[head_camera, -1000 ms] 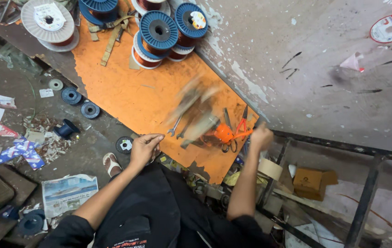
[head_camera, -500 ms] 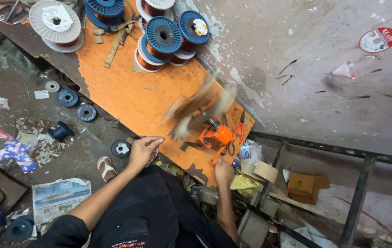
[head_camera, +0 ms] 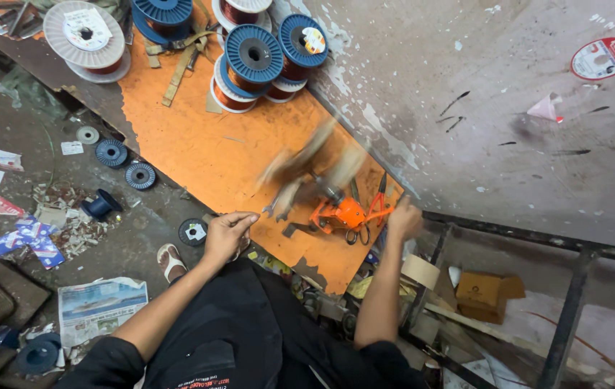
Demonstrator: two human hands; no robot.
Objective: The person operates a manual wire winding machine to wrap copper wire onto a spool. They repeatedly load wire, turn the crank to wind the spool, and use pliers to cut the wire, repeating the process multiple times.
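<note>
An orange hand-crank winder point(head_camera: 343, 214) stands at the near right end of an orange board bench point(head_camera: 207, 151). A wooden piece point(head_camera: 307, 169) on its shaft spins and is blurred. My right hand point(head_camera: 402, 220) is closed on the crank at the winder's right side. My left hand point(head_camera: 227, 232) hovers at the bench's near edge with thumb and fingertips pinched together, pointing toward the spinning piece. Anything pinched there is too thin to make out. Orange-handled pliers point(head_camera: 378, 198) lie just behind the winder.
Blue spools of copper wire point(head_camera: 253, 54) and a white spool point(head_camera: 84, 32) sit at the far end of the bench. Empty bobbins point(head_camera: 111, 153), paper scraps and a newspaper point(head_camera: 99, 306) litter the floor. A cardboard box point(head_camera: 484, 294) and metal frame point(head_camera: 574, 302) are at the right.
My right hand swung down toward my body and back up beside the winder while the blurred piece kept spinning. My left hand stayed pinched at the bench edge.
</note>
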